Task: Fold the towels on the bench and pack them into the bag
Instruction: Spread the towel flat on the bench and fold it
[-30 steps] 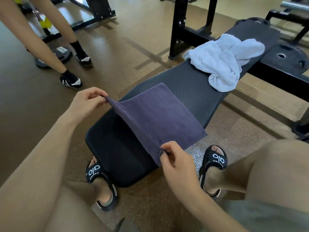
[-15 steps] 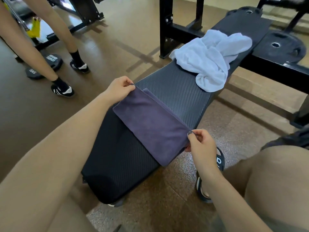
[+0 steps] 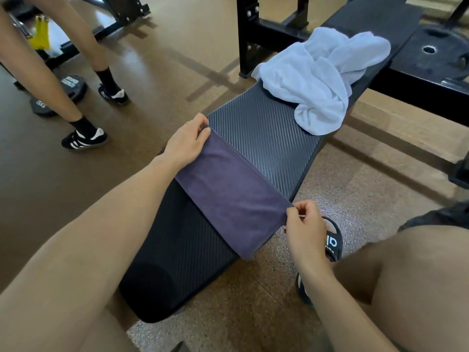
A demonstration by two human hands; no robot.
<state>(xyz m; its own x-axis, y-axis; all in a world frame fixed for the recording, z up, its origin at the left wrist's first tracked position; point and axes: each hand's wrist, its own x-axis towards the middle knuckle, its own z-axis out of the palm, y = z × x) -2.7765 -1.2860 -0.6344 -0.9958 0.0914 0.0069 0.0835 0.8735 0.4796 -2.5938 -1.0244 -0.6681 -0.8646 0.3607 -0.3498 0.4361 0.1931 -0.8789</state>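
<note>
Purple towel (image 3: 228,196) lies folded flat across the black bench (image 3: 269,138), a long strip running from 10 o'clock to 4 o'clock, its near-right end hanging just over the bench edge. Left hand (image 3: 186,143) pinches the far-left corner between thumb and fingers, palm down on the cloth. Right hand (image 3: 303,224) pinches the right corner at the 4 o'clock end, fingers curled, just off the bench edge. White towel (image 3: 317,77) sits crumpled in a heap further up the bench at 1 o'clock, well apart from the purple one, one lobe drooping over the right side. Black rack frame (image 3: 256,31) stands at 12 o'clock beside the bench; a weight plate (image 3: 436,52) lies at 2 o'clock. Sandal (image 3: 332,240) on the floor just past the right hand. Another person's legs in black shoes (image 3: 85,139) stand at 10 o'clock, near a floor plate (image 3: 61,95) that looks marked 15 kg, print too small to be sure.
</note>
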